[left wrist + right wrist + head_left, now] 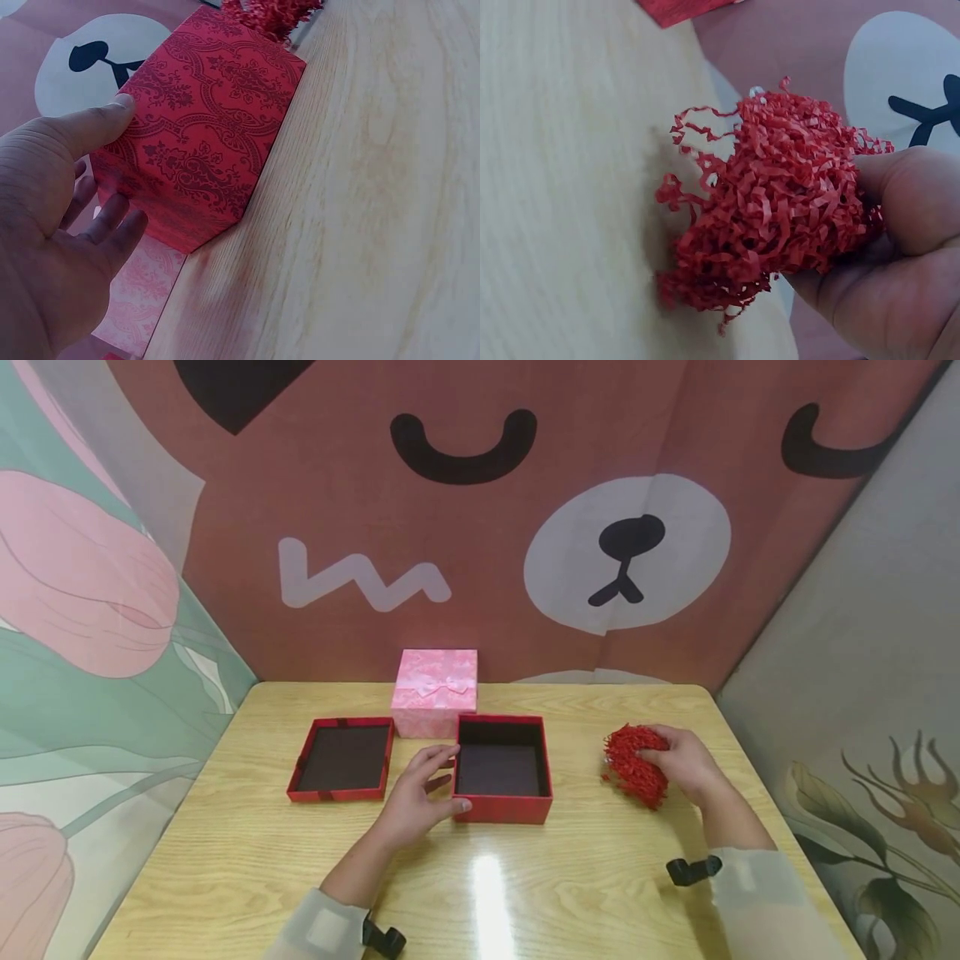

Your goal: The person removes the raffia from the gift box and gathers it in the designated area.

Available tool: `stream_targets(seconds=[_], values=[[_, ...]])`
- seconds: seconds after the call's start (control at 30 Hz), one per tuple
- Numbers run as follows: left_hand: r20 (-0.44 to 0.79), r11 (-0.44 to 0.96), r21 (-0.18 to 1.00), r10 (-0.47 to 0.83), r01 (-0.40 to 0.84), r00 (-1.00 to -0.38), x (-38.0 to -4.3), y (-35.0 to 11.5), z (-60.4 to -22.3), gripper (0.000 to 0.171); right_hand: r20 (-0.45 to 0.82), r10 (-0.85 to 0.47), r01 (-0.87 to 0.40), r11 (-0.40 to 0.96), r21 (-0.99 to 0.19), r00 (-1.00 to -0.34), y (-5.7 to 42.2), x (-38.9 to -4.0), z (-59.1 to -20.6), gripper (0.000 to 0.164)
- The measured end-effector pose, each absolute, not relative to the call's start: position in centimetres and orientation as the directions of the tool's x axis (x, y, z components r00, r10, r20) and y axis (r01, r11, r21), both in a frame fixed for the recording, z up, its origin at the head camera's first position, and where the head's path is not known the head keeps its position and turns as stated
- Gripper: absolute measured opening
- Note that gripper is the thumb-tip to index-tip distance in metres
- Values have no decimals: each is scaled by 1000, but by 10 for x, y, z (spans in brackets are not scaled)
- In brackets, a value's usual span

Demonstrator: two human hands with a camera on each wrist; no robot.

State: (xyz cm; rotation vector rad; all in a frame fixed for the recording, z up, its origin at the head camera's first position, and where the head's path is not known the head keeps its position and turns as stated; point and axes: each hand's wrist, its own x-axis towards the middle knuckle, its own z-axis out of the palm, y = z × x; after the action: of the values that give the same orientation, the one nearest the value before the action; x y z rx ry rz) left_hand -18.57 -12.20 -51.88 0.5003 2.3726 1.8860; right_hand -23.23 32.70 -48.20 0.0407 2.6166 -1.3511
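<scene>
An open red gift box (504, 811) with a dark inside stands near the middle of the table. My left hand (411, 802) holds its left side, the thumb on the front face and the index finger at the left rim; the other fingers are loosely bent beside the wall. In the left wrist view the box's patterned red side (217, 112) shows. To the right, my right hand (686, 764) grips a clump of red shredded crinkle paper (636, 767). Seen from the right wrist, the thumb presses into the paper (780, 195), and most fingers are hidden behind it.
A red-rimmed box lid (347, 760) lies inside-up at the left. Behind the red box stands a pink box with a bow (435, 697). The wooden table (585, 877) ends at a wall hanging (487, 643) with a cartoon bear.
</scene>
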Motion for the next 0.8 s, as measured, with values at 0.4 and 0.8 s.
stream_targets(seconds=[0.4,0.8], values=[[162,175,960,296,220,-941,-186,-122,-519,80,-64,-6,41,708,-705,-998,336,-230,-517,50],[126,192,964,276,183,-953,-179,-116,-503,80,-83,-21,37,765,-643,-996,334,-227,-518,56]])
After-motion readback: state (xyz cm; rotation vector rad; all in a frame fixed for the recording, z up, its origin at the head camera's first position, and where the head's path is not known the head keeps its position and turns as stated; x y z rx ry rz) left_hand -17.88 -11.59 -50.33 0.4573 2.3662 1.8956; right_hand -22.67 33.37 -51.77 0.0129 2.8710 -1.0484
